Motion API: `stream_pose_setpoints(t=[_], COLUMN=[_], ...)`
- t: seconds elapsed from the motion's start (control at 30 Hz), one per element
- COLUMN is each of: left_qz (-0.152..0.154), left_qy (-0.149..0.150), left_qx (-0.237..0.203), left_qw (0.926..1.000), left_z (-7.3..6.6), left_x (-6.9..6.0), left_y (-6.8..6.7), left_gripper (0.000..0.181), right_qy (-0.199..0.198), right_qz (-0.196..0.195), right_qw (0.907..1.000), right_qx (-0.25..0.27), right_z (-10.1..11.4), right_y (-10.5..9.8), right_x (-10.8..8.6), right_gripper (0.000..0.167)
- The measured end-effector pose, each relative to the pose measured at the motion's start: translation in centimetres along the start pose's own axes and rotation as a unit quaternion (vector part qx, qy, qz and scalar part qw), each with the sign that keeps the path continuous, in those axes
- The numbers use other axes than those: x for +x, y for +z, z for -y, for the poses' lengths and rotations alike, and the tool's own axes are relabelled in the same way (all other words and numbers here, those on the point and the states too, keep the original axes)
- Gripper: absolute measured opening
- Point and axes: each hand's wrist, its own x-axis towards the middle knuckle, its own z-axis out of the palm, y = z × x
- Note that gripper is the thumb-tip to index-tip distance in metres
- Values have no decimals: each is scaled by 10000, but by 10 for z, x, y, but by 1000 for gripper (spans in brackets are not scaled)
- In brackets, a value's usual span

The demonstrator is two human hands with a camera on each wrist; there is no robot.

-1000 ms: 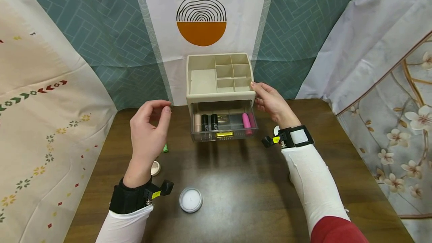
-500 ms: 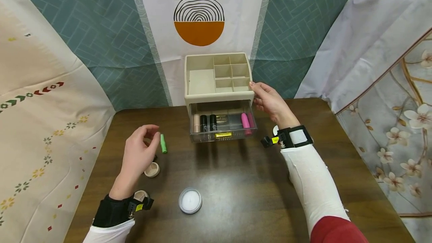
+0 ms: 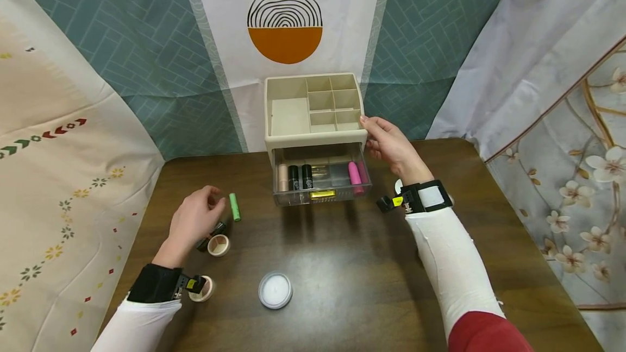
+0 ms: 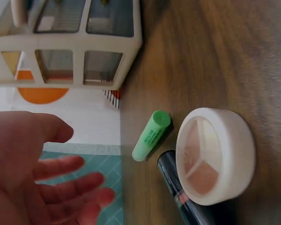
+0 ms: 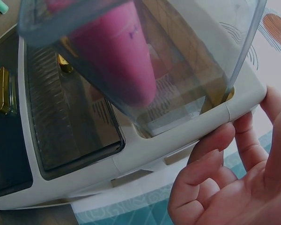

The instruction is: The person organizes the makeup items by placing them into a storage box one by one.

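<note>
Green tube [image 4: 151, 137] shows lettering in your left-wrist view, unreadable from head view | your left hand [image 3: 193, 217] hovers empty, fingers loose | your right hand [image 3: 391, 146] grips the organizer [image 3: 315, 138]

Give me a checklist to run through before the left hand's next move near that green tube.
1. Left hand free: ok, it holds nothing.
2. Right hand on the organizer: ok, it grips the side edge.
3. Drawer pulled out: ok.
4. Green tube uncovered: ok, it lies beside the left hand.
5. Black tube fully in view: not ok, the round pot partly overlaps it in the left wrist view.
6. Pot and black tube apart: cannot tell.
</note>
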Motion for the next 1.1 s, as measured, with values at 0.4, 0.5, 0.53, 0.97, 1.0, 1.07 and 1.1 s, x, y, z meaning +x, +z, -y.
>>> stream_pose_setpoints(t=[0.4, 0.5, 0.53, 0.97, 1.0, 1.07, 1.1], left_qz=[1170, 1286, 1325, 1895, 1889, 1874, 1879], left_qy=[-905, -998, -1023, -1275, -1270, -1251, -1246], left_qx=[524, 637, 681, 1064, 1071, 1056, 1048], left_qw=[9876, 9846, 9835, 9677, 9678, 9685, 9686], left_z=[2, 0, -2, 3, 4, 5, 5], left_x=[34, 40, 42, 51, 52, 52, 53], left_y=[10, 16, 18, 31, 31, 31, 31], left_gripper=[60, 61, 61, 48, 47, 45, 45], right_qy=[-12, -4, 6, 45, 46, 51, 52], right_qz=[-1, -19, -29, -64, -70, -77, -79], right_qw=[10000, 10000, 10000, 9999, 9999, 9999, 9999], right_qx=[78, 74, 81, 124, 120, 113, 116], right_z=[1, 1, 0, 0, 0, 1, 1], right_y=[2, 0, 0, 0, 0, 0, 0], right_x=[1, 0, 0, -1, -1, -1, -1], right_gripper=[35, 36, 35, 34, 34, 34, 34])
